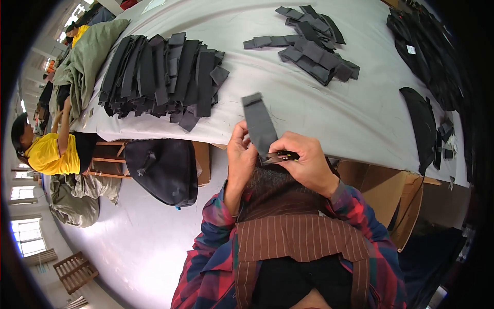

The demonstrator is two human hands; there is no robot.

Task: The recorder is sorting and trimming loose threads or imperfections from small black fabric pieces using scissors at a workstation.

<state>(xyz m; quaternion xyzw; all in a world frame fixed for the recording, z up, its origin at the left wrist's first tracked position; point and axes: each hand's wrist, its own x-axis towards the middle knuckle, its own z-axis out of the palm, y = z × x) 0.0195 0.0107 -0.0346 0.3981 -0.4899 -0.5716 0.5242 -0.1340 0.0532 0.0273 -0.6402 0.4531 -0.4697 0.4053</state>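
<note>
My left hand (242, 156) is closed on the near end of a dark grey fabric strip (260, 121), pinching it between thumb and fingers. The strip's far end reaches out over the white-covered table (226, 129). In my right hand (309, 160) is a small pair of thread snips (280, 157), gripped with the blades pointing left at the strip's near end. How far the blades are apart is hard to see. Ahead and to the left lies a thick row of dark fabric strips (159, 77). A looser heap of similar strips (321, 51) lies farther off to the right.
Black bags (424, 56) and a flat black piece (418, 123) lie at the table's right side. Below the front edge stand an open cardboard box (383, 188) and a black bag (167, 170). A person in a yellow shirt (54, 154) works at the left beside grey-green cloth (87, 67).
</note>
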